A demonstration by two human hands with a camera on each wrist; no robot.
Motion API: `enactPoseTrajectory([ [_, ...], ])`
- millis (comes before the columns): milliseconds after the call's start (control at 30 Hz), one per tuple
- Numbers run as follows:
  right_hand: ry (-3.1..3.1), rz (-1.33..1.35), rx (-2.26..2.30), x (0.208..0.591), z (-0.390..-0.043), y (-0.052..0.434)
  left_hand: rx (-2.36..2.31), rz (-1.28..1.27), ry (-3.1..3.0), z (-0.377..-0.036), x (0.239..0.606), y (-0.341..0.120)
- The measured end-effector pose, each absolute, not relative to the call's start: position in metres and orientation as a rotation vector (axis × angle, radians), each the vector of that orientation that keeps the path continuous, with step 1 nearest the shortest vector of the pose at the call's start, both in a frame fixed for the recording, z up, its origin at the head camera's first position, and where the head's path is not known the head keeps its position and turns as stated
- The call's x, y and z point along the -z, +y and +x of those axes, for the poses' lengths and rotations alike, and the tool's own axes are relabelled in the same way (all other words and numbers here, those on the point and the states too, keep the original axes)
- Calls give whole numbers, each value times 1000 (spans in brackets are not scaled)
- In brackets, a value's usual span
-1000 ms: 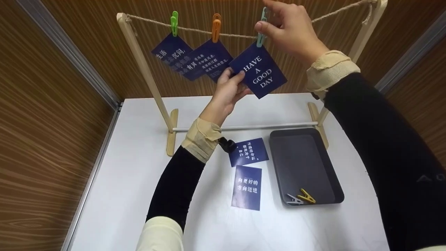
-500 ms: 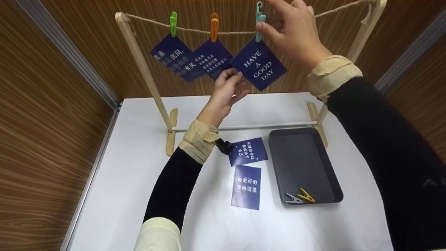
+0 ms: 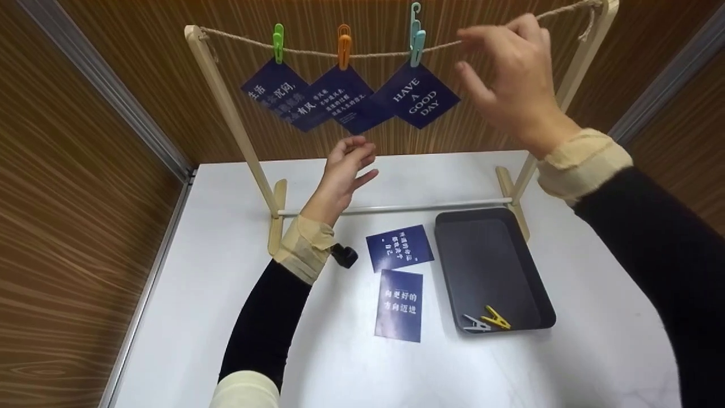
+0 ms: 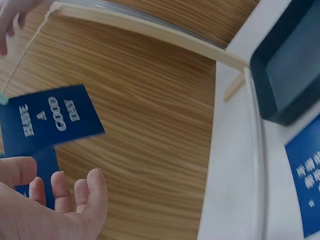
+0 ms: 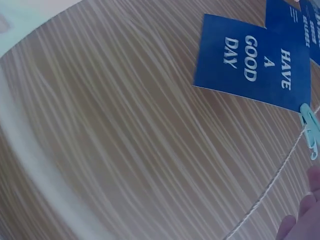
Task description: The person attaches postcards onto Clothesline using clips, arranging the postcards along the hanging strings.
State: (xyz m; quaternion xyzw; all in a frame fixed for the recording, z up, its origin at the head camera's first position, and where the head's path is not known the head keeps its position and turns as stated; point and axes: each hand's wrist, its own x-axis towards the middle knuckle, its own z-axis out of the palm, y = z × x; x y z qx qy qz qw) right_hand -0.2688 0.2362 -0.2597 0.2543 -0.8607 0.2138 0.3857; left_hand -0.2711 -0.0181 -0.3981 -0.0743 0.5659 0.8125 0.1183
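Observation:
A dark blue card reading "HAVE A GOOD DAY" [image 3: 419,99] hangs by one corner from the rope [image 3: 442,47], gripped by a light blue clothespin [image 3: 416,45]. Just right of that clothespin is my right hand [image 3: 510,79], thumb and fingers apart, holding nothing. My left hand [image 3: 345,173] is below the cards with loosely bent fingers and no card between them. To the left, an orange clothespin [image 3: 344,48] and a green clothespin [image 3: 278,42] hold two more blue cards, whose edges overlap in the head view.
The rope is strung on a wooden frame [image 3: 229,119] standing on the white table [image 3: 187,317]. Two blue cards [image 3: 399,248] lie in front of it. Beside them, a dark grey tray [image 3: 487,260] holds a yellow clothespin [image 3: 496,317] and a grey clothespin [image 3: 476,323].
My right hand has let go of the light blue clothespin and moved right. My left hand has released the card and dropped down and left. The card now hangs from the rope.

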Motion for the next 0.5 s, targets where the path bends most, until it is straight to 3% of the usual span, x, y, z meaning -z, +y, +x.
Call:
enactPoseTrajectory([
  [267, -2423, 705, -554, 318, -216, 280, -2072, -40, 2014, -257, 449, -33],
  [500, -2979, 900, -436, 402, -154, 308, -1084, 358, 2605, -228, 501, -36],
])
